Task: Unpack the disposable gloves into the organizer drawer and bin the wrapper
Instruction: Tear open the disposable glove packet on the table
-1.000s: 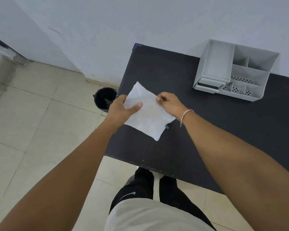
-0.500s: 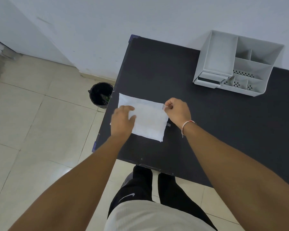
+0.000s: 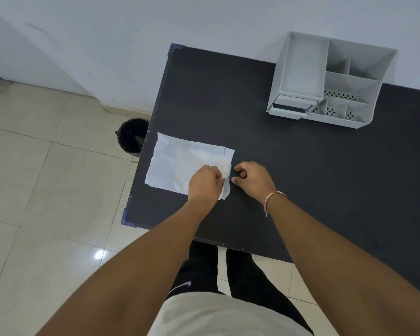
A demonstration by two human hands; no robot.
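A flat white glove packet [image 3: 180,161] lies on the black table [image 3: 301,178] near its left edge. My left hand [image 3: 204,183] pinches the packet's near right corner, where a strip of wrapper [image 3: 226,190] hangs torn or folded down. My right hand [image 3: 252,178] is curled just right of that corner, fingertips at the packet's edge; whether it grips the wrapper is unclear. The grey organizer [image 3: 330,83] stands at the table's back right against the wall, its small drawer [image 3: 291,106] at the front left.
A black bin [image 3: 131,137] stands on the tiled floor just left of the table, close to the packet. A white wall runs behind the table. My legs are at the table's near edge.
The packet went from held in the air to lying flat on the table. My left hand slid from its left end to the near right corner, beside my right hand.
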